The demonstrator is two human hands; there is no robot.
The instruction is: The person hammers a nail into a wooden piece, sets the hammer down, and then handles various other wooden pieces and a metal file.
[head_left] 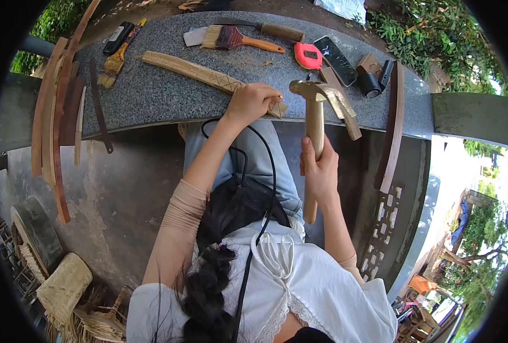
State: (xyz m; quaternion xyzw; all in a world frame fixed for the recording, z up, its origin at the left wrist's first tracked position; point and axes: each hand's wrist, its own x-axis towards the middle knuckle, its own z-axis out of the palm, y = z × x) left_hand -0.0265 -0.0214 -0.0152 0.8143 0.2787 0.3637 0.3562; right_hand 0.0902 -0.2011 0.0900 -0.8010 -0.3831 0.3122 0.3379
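My left hand [250, 104] rests at the near right end of a wooden strip [188, 70] with crisscross pencil marks, lying on the stone table. Its fingers are curled and the fingertips pinched together just above the wood; whatever sits in the pinch is too small to make out. In my right hand [321, 171] is a claw hammer [315, 120], gripped around its wooden handle and held upright. The brass-coloured head is to the right of my left hand, apart from the strip, and partly covers a wooden piece [352, 129] behind it.
Across the grey table [168, 97] lie a paintbrush [229, 39], a smaller brush [114, 64], a wood-handled tool [281, 30], a red tape measure [308, 56], a phone [335, 60] and a black device [371, 84]. Wooden strips [54, 120] overhang the left edge; another strip [392, 131] overhangs at right.
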